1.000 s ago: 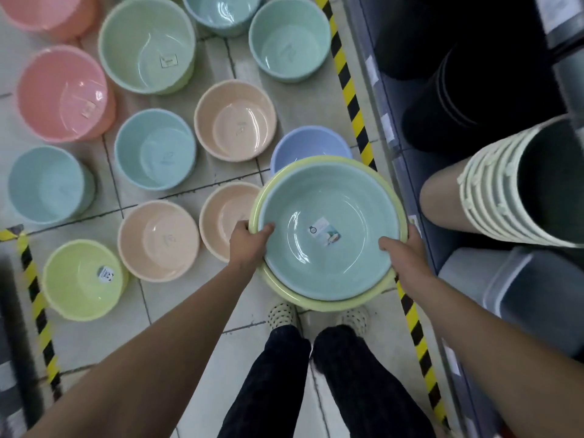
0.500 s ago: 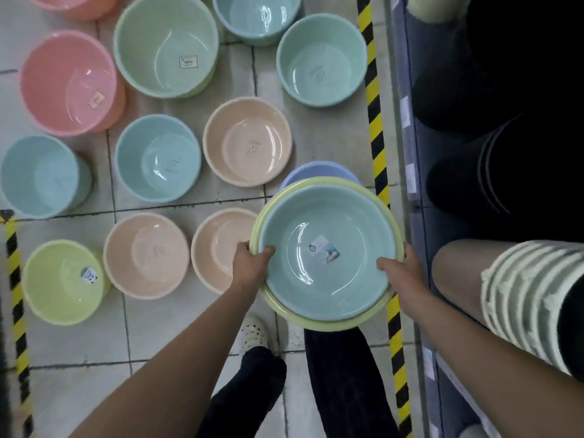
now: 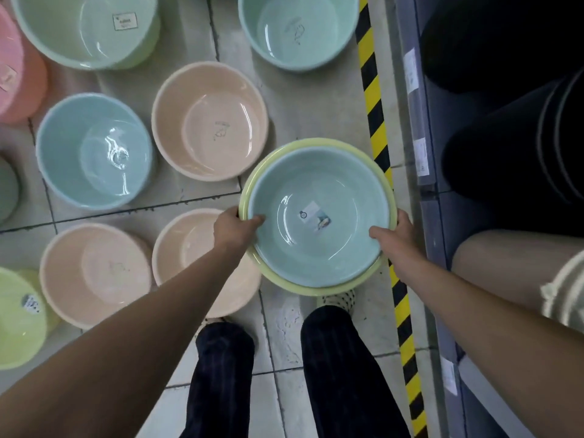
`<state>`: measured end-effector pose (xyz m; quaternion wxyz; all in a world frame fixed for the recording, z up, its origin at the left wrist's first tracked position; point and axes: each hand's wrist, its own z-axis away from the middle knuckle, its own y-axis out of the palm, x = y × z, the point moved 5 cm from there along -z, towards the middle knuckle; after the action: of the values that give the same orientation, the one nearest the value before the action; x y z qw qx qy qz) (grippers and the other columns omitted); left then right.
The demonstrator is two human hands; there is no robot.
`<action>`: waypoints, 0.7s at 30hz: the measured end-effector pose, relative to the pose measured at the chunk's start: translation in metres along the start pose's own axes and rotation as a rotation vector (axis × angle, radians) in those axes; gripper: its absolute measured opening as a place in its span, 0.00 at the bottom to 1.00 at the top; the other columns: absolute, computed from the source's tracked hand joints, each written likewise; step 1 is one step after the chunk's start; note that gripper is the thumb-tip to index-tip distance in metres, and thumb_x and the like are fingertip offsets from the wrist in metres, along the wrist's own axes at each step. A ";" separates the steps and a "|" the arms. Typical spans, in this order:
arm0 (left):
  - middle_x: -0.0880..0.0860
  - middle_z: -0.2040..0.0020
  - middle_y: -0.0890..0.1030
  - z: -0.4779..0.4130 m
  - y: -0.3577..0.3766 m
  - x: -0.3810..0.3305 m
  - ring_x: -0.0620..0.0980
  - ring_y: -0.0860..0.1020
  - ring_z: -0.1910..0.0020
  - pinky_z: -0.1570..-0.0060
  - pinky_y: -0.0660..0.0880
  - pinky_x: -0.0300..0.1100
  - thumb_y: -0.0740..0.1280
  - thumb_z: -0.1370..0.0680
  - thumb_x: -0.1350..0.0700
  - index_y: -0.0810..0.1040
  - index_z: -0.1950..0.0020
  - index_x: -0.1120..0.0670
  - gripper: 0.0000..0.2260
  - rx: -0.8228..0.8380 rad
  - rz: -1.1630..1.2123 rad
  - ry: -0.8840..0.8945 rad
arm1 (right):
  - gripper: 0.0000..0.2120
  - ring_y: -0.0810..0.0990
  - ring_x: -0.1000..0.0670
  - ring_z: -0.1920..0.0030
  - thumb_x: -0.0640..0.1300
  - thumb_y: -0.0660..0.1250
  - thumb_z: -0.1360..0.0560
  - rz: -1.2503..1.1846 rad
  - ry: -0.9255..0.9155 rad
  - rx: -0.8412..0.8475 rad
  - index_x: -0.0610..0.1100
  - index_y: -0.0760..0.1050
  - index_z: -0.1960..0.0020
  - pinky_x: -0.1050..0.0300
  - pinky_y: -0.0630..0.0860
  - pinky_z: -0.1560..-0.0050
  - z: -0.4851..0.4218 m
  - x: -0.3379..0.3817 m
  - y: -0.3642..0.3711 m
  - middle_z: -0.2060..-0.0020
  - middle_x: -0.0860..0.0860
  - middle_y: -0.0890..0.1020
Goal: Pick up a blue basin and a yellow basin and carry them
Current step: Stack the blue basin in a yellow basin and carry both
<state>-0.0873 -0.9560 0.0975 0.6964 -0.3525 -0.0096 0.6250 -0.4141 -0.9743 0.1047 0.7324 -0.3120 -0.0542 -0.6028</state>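
Along the left edge of the pale tiled floor stand a round pink plastic basin and, lower down, a lime-green plastic basin with a small sticker inside. Right of these sit a large pale green plastic basin at the top, a light blue plastic basin below it, and a peach plastic basin below that. Two more peach basins follow, one higher and one lower, the lower partly covered by the left forearm. A teal basin stands at the top centre.

The left hand grips the left rim of the nested pair, thumb hooked over the inside edge and fingers curled underneath. The round blue plastic basin sits inside the slightly wider yellow plastic basin, so only the yellow rim shows around it. Both are held in the air in front of the person, above the feet in spotted shoes. A small label lies on the blue basin's bottom. The right hand clasps the right rim the same way, thumb inside.

A yellow-and-black striped tape runs down the floor just beside a grey shelf edge, with dark stacked containers beyond it.
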 end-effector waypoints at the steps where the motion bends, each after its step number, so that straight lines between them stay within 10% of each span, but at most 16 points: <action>1: 0.58 0.52 0.85 -0.008 0.003 0.002 0.57 0.82 0.55 0.48 0.81 0.53 0.76 0.27 0.54 0.82 0.47 0.57 0.12 -0.001 0.011 0.003 | 0.26 0.78 0.53 0.54 0.35 0.68 0.26 0.004 -0.002 0.000 0.48 0.69 0.31 0.53 0.75 0.50 -0.009 -0.003 0.005 0.54 0.57 0.77; 21: 0.50 0.55 0.85 -0.095 0.047 0.025 0.54 0.82 0.53 0.48 0.80 0.50 0.73 0.27 0.49 0.83 0.45 0.50 0.12 -0.062 -0.068 0.106 | 0.30 0.76 0.44 0.44 0.33 0.66 0.26 -0.028 0.002 -0.066 0.45 0.63 0.26 0.54 0.74 0.52 -0.109 -0.039 0.061 0.40 0.46 0.76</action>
<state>-0.0789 -0.9806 -0.0083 0.7056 -0.4059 -0.0041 0.5809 -0.4013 -0.9939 -0.0240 0.7133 -0.3346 -0.0380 -0.6147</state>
